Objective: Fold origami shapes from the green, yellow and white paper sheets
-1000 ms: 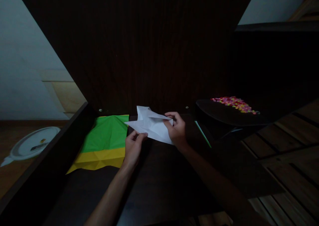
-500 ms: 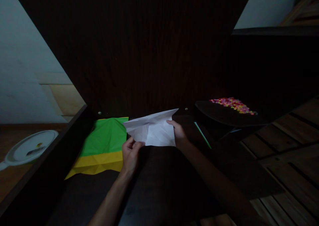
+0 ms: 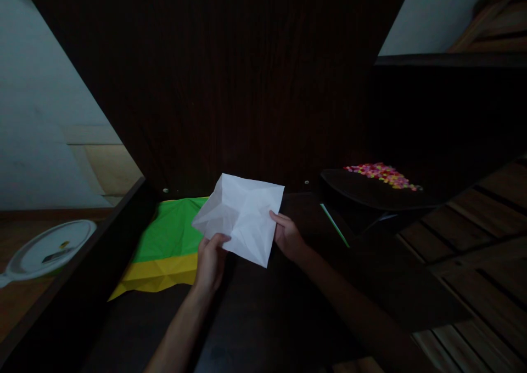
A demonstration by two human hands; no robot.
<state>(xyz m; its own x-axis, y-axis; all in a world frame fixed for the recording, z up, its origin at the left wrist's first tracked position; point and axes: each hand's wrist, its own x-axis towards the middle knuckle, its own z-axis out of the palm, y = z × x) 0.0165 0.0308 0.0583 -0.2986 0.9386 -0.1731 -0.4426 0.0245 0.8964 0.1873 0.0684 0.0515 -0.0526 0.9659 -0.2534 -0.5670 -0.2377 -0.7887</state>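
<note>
A creased white sheet of paper is held above the dark tabletop, tilted, with its face toward me. My left hand pinches its lower left edge, thumb on top. On the right edge my right hand grips it between thumb and fingers, which are partly behind the sheet. To the left lie a green paper and a yellow paper, both creased; the green one overlaps the yellow, and the white sheet hides part of their right side.
A thin green and white stick lies right of my right hand. Farther right, a pile of small pink, red and yellow pieces sits on a dark rounded shelf. Beyond the left side board is a white round lid-like object.
The white sheet has opened out from a partly folded shape and turned, so its flat face shows. Both hands have shifted slightly left, still holding it.
</note>
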